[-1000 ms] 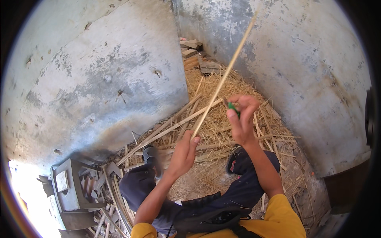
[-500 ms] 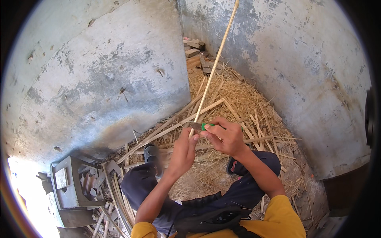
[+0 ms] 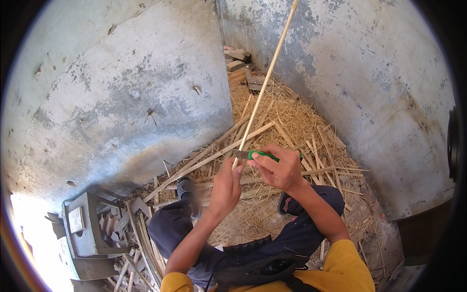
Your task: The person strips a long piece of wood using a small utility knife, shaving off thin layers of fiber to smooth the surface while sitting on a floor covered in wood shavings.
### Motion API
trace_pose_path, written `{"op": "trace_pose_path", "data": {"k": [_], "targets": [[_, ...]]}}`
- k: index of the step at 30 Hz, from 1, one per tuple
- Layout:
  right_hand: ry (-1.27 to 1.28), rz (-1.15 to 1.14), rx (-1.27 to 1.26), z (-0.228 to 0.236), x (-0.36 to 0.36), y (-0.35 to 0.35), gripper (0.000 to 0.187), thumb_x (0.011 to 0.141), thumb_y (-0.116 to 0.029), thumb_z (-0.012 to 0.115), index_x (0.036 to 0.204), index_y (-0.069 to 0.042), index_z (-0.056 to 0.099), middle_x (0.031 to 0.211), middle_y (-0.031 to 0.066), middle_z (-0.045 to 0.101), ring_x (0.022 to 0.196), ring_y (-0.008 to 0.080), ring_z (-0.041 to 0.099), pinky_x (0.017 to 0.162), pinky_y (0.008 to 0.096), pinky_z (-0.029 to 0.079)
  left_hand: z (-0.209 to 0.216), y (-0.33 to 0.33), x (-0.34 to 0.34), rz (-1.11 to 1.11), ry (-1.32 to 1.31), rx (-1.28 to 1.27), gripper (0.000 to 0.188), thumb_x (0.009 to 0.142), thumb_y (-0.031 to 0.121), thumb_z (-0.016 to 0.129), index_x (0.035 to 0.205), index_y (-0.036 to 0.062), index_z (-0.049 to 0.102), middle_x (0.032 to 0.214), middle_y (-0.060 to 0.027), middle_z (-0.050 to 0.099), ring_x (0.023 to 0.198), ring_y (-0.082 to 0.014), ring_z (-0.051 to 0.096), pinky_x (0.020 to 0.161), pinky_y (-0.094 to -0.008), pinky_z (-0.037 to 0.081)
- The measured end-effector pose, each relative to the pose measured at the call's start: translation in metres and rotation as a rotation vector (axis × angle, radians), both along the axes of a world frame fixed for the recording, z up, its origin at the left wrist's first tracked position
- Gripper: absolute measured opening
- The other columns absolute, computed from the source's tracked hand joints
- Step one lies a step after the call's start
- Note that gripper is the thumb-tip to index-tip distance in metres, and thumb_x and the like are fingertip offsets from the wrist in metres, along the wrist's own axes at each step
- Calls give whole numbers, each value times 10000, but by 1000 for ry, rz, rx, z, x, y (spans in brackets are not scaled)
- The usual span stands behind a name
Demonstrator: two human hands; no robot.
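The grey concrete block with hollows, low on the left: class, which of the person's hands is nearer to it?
Left. The left hand grips the long pale cane nearer the grey concrete block; the right hand, holding the green-handled knife, is farther right.

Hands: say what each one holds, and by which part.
The left hand grips the long thin stick at its lower end. The right hand holds a knife by its green handle, blade against the stick.

I see a rough cane-working corner: bare concrete walls (image 3: pixel 146 112), floor strewn with shavings (image 3: pixel 287 121) and split strips (image 3: pixel 219 155).
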State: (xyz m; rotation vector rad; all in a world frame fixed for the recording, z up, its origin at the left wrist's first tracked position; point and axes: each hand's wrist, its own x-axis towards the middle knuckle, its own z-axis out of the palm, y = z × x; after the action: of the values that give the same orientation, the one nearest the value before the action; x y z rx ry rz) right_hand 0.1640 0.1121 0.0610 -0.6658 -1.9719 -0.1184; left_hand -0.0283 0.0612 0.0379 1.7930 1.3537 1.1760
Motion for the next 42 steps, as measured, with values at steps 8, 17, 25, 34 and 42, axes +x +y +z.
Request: {"op": "trace_pose_path", "data": {"k": [8,17,25,34,42], "targets": [[-3,-22,44,0,-2,-2,215,833,-195,886,986,-126,752,803,82,690,555,184,612,450,310,428,2,-4,0,12,-1,-15,170,1111,133,493,1189,-14,525,831,-244,594,713,-451,578,668,-486,457],[-4,-32,60,0,-4,-1,187,836,-184,880,945,-115,745,778,73,678,541,182,591,444,312,413,-8,-2,-1,51,31,70,297,1140,261,442,1206,-10,545,731,-197,586,639,-389,614,618,-466,454],[-26,-79,15,3,0,-3,183,831,-154,863,988,-118,777,803,54,676,598,184,629,491,320,462,-10,-3,0,37,5,43,158,1107,140,509,1146,-12,513,768,-260,574,684,-474,577,625,-513,427],[-26,-82,41,4,2,1,175,831,-153,866,980,-113,784,789,53,668,571,163,609,465,306,430,-7,-6,2,27,-4,19,176,1118,164,493,1131,-11,503,710,-248,546,638,-478,549,596,-521,402],[-7,-97,77,5,9,9,198,835,-163,873,986,-97,763,763,80,667,538,189,595,443,316,407,-14,-9,1,31,27,32,185,1120,176,488,1129,-6,517,701,-229,547,626,-461,565,589,-510,410]]}}
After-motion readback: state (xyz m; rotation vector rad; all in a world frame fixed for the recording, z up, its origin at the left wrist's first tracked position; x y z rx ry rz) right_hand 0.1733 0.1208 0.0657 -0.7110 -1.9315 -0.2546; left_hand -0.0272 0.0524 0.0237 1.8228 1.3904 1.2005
